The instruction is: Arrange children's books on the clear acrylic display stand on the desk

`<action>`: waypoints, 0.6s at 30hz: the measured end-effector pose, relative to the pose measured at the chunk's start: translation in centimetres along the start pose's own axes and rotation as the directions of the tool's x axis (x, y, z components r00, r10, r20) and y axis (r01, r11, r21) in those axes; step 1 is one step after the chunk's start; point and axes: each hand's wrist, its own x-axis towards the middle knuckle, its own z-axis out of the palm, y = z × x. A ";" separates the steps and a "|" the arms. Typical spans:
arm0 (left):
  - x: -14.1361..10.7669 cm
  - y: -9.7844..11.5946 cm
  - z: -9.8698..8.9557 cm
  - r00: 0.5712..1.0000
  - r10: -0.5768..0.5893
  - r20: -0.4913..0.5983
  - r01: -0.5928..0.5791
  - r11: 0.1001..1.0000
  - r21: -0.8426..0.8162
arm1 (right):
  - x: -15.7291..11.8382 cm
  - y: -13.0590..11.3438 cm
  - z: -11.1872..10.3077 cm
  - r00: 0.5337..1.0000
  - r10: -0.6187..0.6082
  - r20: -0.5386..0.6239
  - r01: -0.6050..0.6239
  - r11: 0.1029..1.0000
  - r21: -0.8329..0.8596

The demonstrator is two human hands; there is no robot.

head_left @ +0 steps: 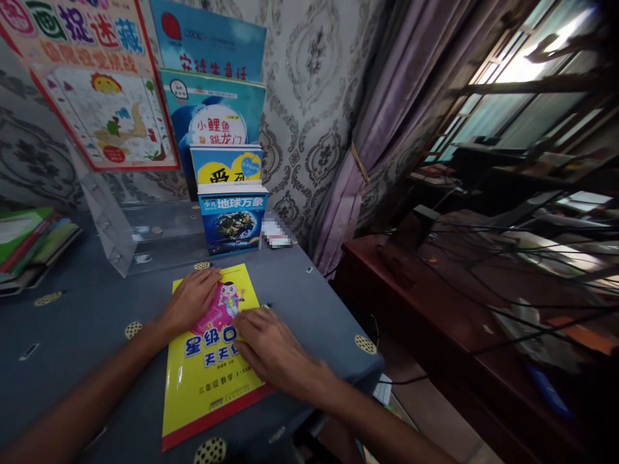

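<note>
A yellow workbook (213,393) with a red bottom strip lies closed on the grey tablecloth, cover up. My left hand (194,298) rests flat across its upper left part, fingers pointing toward the pink cartoon picture. Over the right edge of the cover lies my right hand (271,348), slightly blurred, its fingers stretched out and covering part of the title. Neither hand is closed around the book. Just beyond the workbook's top edge stands a row of upright books, with a blue earth-cover book (233,225) in front.
Behind, on the left, is a clear acrylic stand (111,225). A red-bordered picture book (109,109) stands above it. Stacked books (33,248) lie at far left. Past the table's right edge are a purple curtain (358,129) and a dark red desk (387,283) with tangled cables.
</note>
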 end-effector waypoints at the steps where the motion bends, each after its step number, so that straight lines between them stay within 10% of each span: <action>1: 0.0 0.1 -0.1 1.000 0.004 -0.015 -0.004 1.000 -0.008 | 1.2 0.4 0.2 1.000 -0.010 0.017 0.011 0.999 -0.041; 9: -0.1 0.3 -0.8 0.993 -0.044 -0.107 0.036 0.997 -0.069 | 8.5 4.1 2.0 0.999 0.043 0.033 -0.040 0.996 -0.078; 18: -0.5 0.1 -0.7 0.991 -0.068 -0.112 0.058 0.994 -0.092 | 8.9 4.9 2.9 0.991 0.130 -0.006 -0.131 0.991 -0.036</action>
